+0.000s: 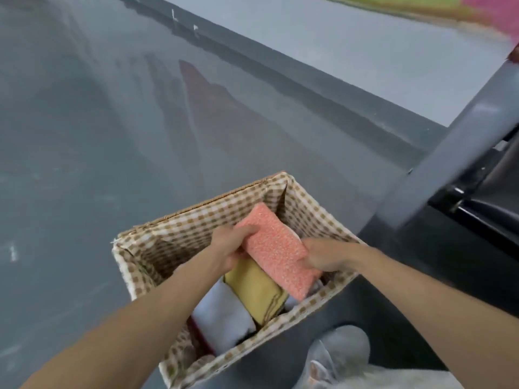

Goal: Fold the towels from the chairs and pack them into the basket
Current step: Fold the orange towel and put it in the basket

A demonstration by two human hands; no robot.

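Observation:
A folded orange-pink speckled towel (276,249) hangs over the wicker basket (213,204), which has a brown-and-white checked lining. My left hand (229,247) grips the towel's left edge and my right hand (327,256) grips its right side. Inside the basket, below the towel, lie a folded yellow towel (257,290) and a folded white towel (224,315) side by side. A dark red edge shows beside the white one.
The basket stands on a grey glossy floor (112,136). A grey chair frame (449,164) with a black part rises at the right. Green and pink cloth (449,7) shows at the top right, blurred. My light-clad knee (342,349) is just below the basket.

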